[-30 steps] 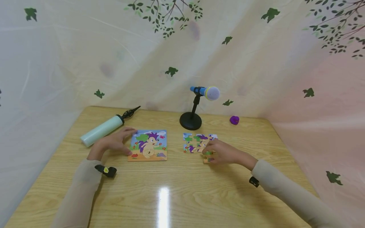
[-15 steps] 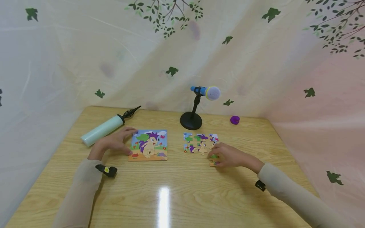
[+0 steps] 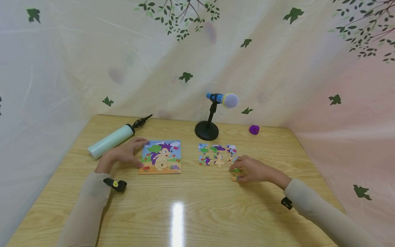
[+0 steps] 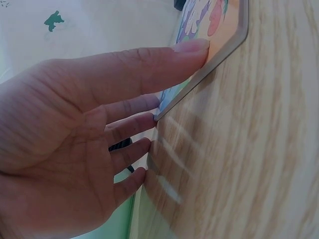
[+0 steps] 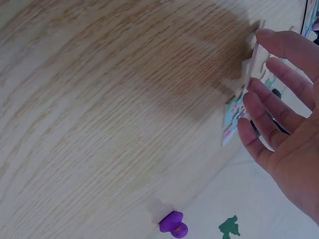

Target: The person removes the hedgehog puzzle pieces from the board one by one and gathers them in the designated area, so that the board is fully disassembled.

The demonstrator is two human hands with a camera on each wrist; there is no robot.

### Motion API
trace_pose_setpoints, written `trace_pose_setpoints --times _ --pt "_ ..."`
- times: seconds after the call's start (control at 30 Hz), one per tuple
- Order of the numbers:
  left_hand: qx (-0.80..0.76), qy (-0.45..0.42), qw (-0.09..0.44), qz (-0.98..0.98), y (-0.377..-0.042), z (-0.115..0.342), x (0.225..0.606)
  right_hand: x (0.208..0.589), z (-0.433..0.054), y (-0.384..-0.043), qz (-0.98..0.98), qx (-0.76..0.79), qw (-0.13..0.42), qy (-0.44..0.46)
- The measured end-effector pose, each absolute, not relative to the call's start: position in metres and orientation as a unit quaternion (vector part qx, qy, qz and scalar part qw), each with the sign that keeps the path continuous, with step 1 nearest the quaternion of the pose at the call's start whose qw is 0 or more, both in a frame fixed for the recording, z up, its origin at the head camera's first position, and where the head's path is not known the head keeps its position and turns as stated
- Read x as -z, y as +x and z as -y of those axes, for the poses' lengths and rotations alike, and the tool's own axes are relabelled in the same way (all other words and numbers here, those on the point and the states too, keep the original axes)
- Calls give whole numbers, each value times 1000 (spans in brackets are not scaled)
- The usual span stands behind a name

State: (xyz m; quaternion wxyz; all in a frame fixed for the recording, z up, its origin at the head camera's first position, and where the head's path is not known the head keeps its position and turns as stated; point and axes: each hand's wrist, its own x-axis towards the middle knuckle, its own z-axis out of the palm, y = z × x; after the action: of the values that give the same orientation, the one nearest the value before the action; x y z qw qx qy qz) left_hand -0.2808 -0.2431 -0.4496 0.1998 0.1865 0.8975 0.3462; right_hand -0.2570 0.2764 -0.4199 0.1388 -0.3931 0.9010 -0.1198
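Observation:
My left hand [image 3: 124, 153] lies at the left side of a hedgehog picture board [image 3: 163, 157] on the table. In the left wrist view its thumb [image 4: 184, 55] rests on the board's corner area, and the fingers stretch loosely toward the edge. My right hand [image 3: 256, 170] pinches a green and orange puzzle piece [image 3: 235, 177] low over or on the table; which one I cannot tell. The right wrist view shows that piece edge-on [image 5: 255, 59] between thumb and fingers. Just beyond it lie several loose hedgehog puzzle pieces [image 3: 219, 158], spaced slightly apart.
On the wooden table [image 3: 139, 212], a pale green hand pump [image 3: 112, 140] lies beyond my left hand. A blue toy microphone [image 3: 223, 100] on a black stand [image 3: 206, 131] is at the back. A small purple object [image 3: 254, 129] sits back right, before a leaf-patterned curtain [image 3: 129, 68].
My right hand has slid the green and orange puzzle piece rightward and slightly nearer, apart from the other pieces, uncovering more of them. The left hand and board have stayed put.

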Motion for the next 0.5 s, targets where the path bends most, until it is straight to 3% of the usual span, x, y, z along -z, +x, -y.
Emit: trace_pose_setpoints --times 0.5 --pt "-337 181 202 -902 -280 242 448 432 -281 -258 -899 144 119 -395"
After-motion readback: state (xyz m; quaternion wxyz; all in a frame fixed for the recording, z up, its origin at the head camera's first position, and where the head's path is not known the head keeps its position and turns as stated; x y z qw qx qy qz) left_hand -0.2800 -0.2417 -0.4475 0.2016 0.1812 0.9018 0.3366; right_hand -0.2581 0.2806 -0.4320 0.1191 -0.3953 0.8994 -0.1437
